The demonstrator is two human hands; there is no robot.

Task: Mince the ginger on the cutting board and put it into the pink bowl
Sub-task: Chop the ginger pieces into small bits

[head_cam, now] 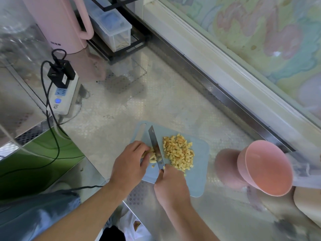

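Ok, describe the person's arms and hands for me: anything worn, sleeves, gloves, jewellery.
Both hands are bare, with no gloves. The left hand and right hand show no rings, and neither wrist carries a watch or band. Both forearms are uncovered as far as the frame shows, so no sleeve is in view. Nails look short and unpainted where visible.

Pale yellow ginger cubes [178, 153] lie on a light blue cutting board [199, 171]. Right of the board sits a pink bowl [265, 167]. The silver tabletop [156, 101] carries a fine embossed dot pattern. Far beyond the board stand a pink jug [59, 21] and a white power strip [60, 100] with black plugs.
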